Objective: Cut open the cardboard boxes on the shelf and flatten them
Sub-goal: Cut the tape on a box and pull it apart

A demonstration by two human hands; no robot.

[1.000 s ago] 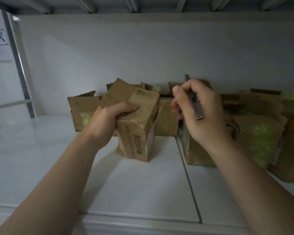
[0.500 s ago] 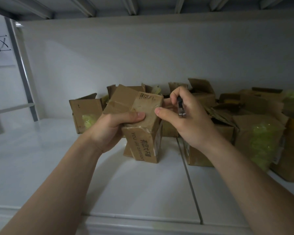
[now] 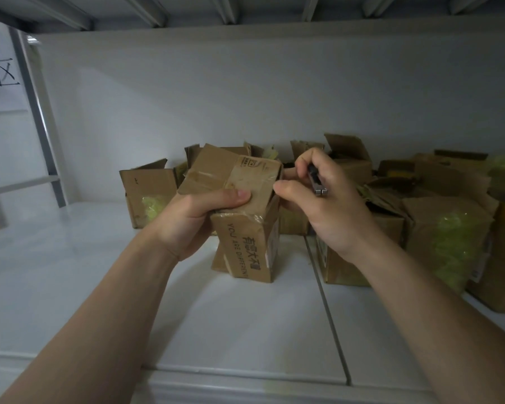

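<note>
A small taped cardboard box (image 3: pixel 245 240) with black print on its side stands tilted on the white shelf (image 3: pixel 231 325). My left hand (image 3: pixel 196 220) grips it near its top, thumb across the taped top face. My right hand (image 3: pixel 324 205) holds a small utility knife (image 3: pixel 317 182) in curled fingers, right at the box's upper right edge, thumb tip touching that edge. The blade itself is hidden behind the fingers and box.
Several more cardboard boxes stand along the back wall: an open one (image 3: pixel 149 196) at the left, others (image 3: pixel 438 228) crowded at the right with yellow-green filling. A metal upright (image 3: pixel 38 118) stands far left. A seam (image 3: pixel 327 310) splits the shelf.
My right hand has come down and left with the knife, from raised beside the box to its upper right edge. The left hand keeps its grip on the box.
</note>
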